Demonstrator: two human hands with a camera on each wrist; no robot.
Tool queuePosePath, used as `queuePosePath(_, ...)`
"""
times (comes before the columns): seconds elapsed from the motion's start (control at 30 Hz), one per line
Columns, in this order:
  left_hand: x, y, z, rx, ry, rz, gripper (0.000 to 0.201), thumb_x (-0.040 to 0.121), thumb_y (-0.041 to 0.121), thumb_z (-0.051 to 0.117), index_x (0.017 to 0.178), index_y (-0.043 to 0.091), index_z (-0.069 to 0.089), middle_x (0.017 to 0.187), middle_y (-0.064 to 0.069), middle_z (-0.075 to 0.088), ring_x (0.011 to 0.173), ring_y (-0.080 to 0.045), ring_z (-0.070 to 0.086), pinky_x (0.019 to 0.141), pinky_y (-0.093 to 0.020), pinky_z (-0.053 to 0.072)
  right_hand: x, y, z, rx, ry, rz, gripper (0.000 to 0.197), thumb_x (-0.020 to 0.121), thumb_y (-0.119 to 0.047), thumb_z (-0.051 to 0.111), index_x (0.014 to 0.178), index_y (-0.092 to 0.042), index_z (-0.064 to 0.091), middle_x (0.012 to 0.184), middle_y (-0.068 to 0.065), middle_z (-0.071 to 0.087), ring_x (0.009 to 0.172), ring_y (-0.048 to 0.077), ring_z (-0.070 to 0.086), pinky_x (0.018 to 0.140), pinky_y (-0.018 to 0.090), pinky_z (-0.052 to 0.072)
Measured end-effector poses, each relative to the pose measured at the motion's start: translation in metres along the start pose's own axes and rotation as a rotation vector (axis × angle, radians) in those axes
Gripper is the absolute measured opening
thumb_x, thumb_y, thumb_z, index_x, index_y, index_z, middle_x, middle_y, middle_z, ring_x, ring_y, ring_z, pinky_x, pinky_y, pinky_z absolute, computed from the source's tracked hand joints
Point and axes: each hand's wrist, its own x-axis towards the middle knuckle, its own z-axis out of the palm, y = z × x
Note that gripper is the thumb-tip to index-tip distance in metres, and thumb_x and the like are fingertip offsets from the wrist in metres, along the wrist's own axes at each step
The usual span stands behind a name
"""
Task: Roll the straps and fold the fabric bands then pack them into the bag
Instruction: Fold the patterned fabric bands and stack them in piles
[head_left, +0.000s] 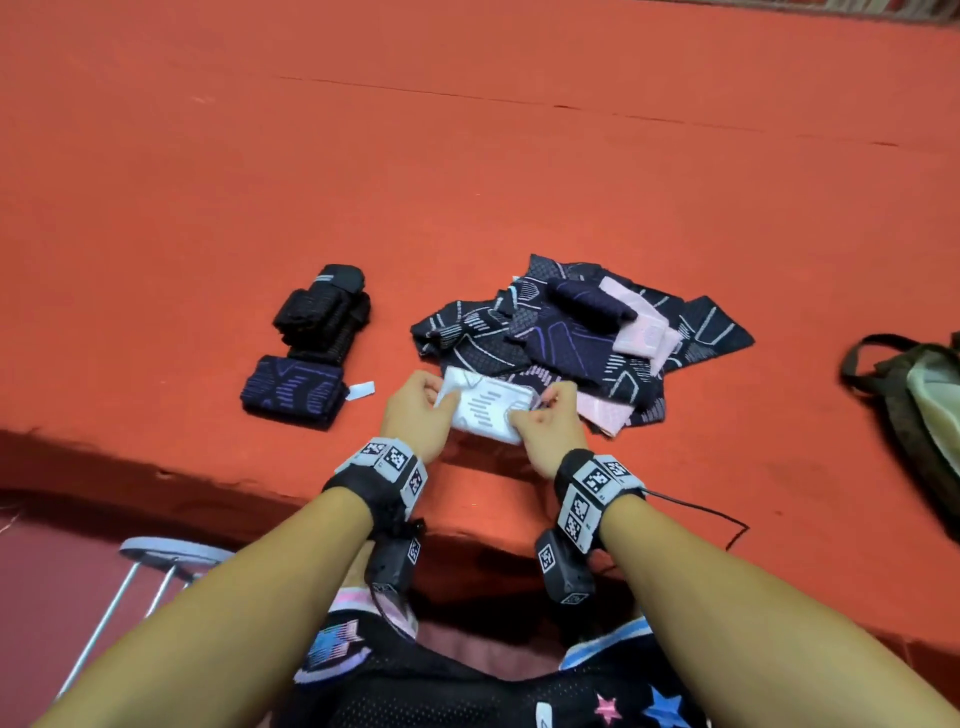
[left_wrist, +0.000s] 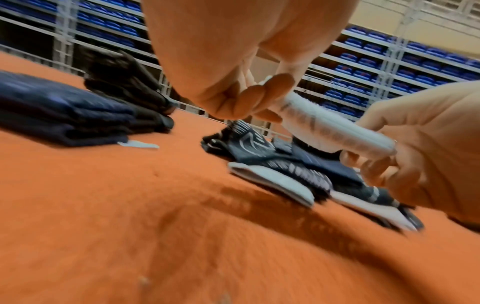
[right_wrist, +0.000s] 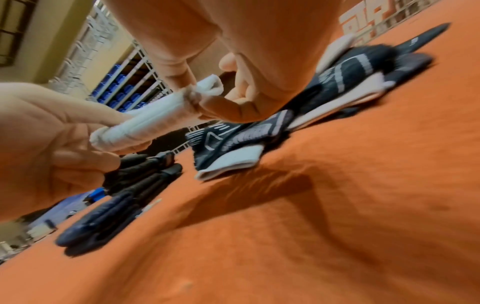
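Note:
A white fabric band (head_left: 488, 410) with grey markings hangs folded just above the orange cloth, held at both ends. My left hand (head_left: 421, 410) pinches its left end (left_wrist: 275, 98). My right hand (head_left: 545, 421) pinches its right end (right_wrist: 197, 96). Behind it lies a loose pile of dark navy and pink bands (head_left: 587, 332). To the left sit rolled black straps (head_left: 324, 312) and a folded navy band (head_left: 293, 392). The dark green bag (head_left: 914, 405) lies at the right edge.
The orange cloth (head_left: 467, 156) covers a wide surface whose near edge runs just below my wrists. A small white tag (head_left: 361, 391) lies beside the folded navy band. A metal stool (head_left: 156, 561) stands at lower left. Shelving with blue items (left_wrist: 389, 61) fills the background.

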Motion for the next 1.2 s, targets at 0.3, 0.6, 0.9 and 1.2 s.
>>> queuePosePath(0.3, 0.035, -0.047, -0.131, 0.077, 0.212, 0.069, 0.011, 0.093, 0.021, 0.055, 0.094, 0.032, 0.052, 0.082, -0.001, 0.062, 0.069, -0.027, 0.056, 0.07, -0.043, 0.047, 0.01, -0.082, 0.125, -0.068, -0.239, -0.236, 0.018, 0.085, -0.019, 0.061, 0.094, -0.035, 0.062, 0.081, -0.004, 0.058, 0.069, 0.013, 0.055, 0.073, 0.037, 0.052)
queuePosePath(0.6, 0.074, -0.098, -0.189, 0.036, 0.35, -0.034, 0.005, 0.089, 0.036, 0.068, 0.091, 0.034, 0.064, 0.085, 0.01, 0.067, 0.08, -0.016, 0.063, 0.072, -0.036, 0.05, 0.028, -0.111, 0.213, -0.1, -0.28, -0.229, 0.016, 0.09, -0.021, 0.066, 0.105, -0.028, 0.067, 0.082, -0.002, 0.062, 0.073, 0.016, 0.058, 0.074, 0.033, 0.051)
queuePosePath(0.9, 0.092, -0.141, -0.17, 0.113, 0.221, -0.073, 0.018, 0.084, 0.041, 0.071, 0.094, 0.043, 0.057, 0.096, 0.012, 0.068, 0.096, -0.022, 0.062, 0.084, -0.041, 0.051, 0.04, -0.073, 0.24, -0.259, -0.285, -0.161, 0.014, 0.088, -0.028, 0.067, 0.099, -0.031, 0.059, 0.07, -0.01, 0.054, 0.071, 0.016, 0.058, 0.072, 0.035, 0.05)
queuePosePath(1.2, 0.096, -0.145, -0.155, 0.174, 0.248, -0.139, 0.02, 0.085, 0.036, 0.071, 0.094, 0.043, 0.055, 0.109, 0.006, 0.065, 0.106, -0.025, 0.059, 0.091, -0.043, 0.048, 0.041, -0.062, 0.248, -0.28, -0.354, -0.092, 0.017, 0.088, -0.04, 0.061, 0.099, -0.044, 0.048, 0.071, -0.003, 0.064, 0.069, 0.03, 0.068, 0.071, 0.047, 0.059)
